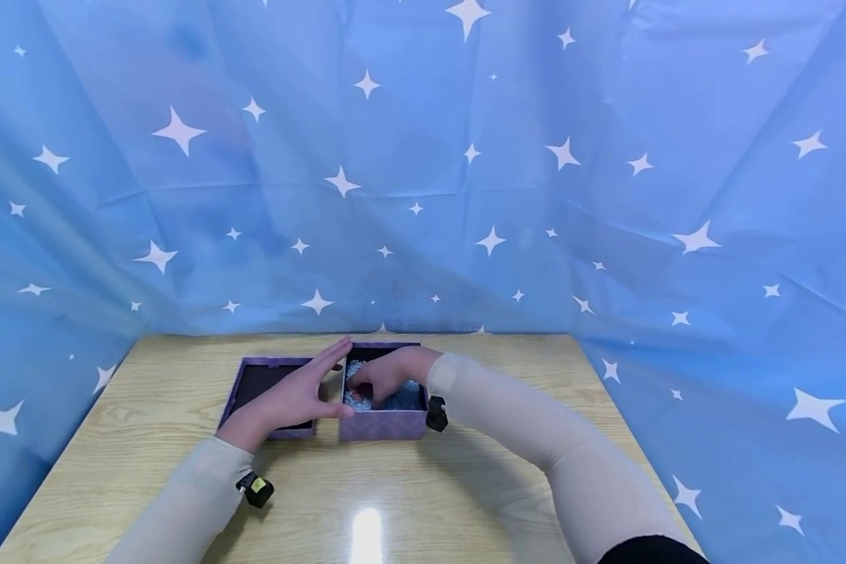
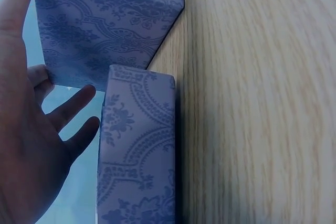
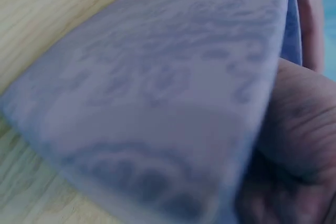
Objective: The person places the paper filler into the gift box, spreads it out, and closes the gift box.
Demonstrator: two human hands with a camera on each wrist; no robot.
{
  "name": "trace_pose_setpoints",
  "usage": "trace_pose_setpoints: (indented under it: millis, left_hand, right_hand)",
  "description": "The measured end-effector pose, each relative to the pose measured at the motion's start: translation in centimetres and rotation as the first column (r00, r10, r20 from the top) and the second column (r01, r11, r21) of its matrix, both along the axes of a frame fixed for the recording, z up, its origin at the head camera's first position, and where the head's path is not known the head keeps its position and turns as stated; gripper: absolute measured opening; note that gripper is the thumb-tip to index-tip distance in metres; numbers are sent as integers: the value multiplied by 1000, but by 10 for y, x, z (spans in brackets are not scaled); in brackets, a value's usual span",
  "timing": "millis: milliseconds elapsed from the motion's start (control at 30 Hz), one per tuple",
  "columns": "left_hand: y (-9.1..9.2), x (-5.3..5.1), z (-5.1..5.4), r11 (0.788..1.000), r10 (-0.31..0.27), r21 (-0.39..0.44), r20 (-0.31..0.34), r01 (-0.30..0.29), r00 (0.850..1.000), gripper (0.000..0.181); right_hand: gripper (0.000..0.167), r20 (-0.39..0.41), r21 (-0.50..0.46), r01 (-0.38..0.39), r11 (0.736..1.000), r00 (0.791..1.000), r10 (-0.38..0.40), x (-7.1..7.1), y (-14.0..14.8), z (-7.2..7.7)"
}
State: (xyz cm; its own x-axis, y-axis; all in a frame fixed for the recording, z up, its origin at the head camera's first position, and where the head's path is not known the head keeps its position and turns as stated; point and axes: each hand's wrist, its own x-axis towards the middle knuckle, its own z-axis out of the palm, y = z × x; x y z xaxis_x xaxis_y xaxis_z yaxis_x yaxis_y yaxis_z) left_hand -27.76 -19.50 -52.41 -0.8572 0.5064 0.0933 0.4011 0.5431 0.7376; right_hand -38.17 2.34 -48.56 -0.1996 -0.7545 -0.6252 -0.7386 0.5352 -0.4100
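Blue star-printed cloth (image 1: pixel 423 164) hangs behind and on both sides of the pale wood table (image 1: pixel 303 517). Towards its far edge, a little left of centre, stands a purple patterned box (image 1: pixel 383 426), open at the top. Pale blue shredded filling (image 1: pixel 357 398) shows inside on the left, with a darker blue content (image 1: pixel 405 398) on the right that is too small to identify.

Left of the box, the left hand (image 1: pixel 299 395) is spread, thumb at the near left corner, fingers reaching to the far left one. From above, the right hand (image 1: pixel 388 374) dips into the box, its fingers bent over the filling; whether they pinch any of it cannot be told.

Working well here probably means bracing the box lightly, so its walls do not bow, while the right fingertips press gently and evenly. A shallow purple tray (image 1: pixel 275 362), perhaps the lid, lies just left of the box under the left wrist, so a leftward slip could knock it. On the right, the black wrist camera (image 1: pixel 437 413) sits close against the box wall and could catch the rim.
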Motion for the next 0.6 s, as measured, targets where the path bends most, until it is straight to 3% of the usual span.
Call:
trace_pose_setpoints:
  millis: [367,467,600]
  left_hand:
    - [2,0,-1,1000,0,-6,3,0,1000,115]
    - [1,0,-2,1000,0,-7,6,0,1000,115]
    - [1,-1,-2,1000,2,-3,1,-2,1000,116]
  right_hand:
    - [21,95,-110,51,993,995,-41,-1,9,28]
    - [22,125,-95,23,995,992,-11,3,5,27]
    - [25,81,-51,-5,999,997,9,5,1,16]
